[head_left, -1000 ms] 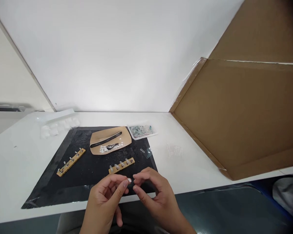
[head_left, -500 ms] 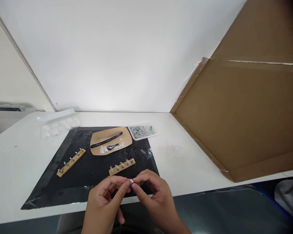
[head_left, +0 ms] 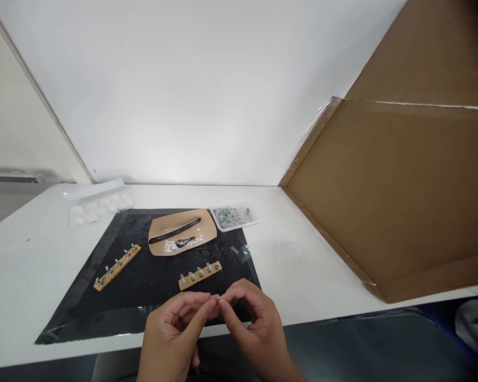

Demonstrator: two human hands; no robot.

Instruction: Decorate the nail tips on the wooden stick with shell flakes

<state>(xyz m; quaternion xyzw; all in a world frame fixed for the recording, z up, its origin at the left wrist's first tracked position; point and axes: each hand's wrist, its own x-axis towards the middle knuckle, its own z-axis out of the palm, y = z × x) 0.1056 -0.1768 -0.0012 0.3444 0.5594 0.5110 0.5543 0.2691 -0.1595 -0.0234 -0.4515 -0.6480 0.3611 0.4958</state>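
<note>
My left hand (head_left: 174, 324) and my right hand (head_left: 255, 324) meet over the front edge of the black mat (head_left: 143, 297). Thumb and index finger of each are pinched together, fingertips touching. Between them a sliver of a small white piece (head_left: 219, 299) shows; the fingers cover most of it. Just beyond lies a short tan strip (head_left: 204, 272) with clear nail tips standing on it in a row. Farther left, a second tan strip (head_left: 115, 269) carries similar small upright tips on metal holders.
A tan tray (head_left: 207, 233) holds a black curved nail file (head_left: 175, 231) and white scraps (head_left: 170, 246). Behind it stands a white box (head_left: 223, 229) of greenish-clear pieces. Clear sheets lie right, white padded packets (head_left: 99, 209) back left; a cardboard panel (head_left: 402, 201) borders the right.
The small white piece, plainly visible between my fingertips before, is now mostly covered as the fingertips draw closer together. The whole view has shifted slightly.
</note>
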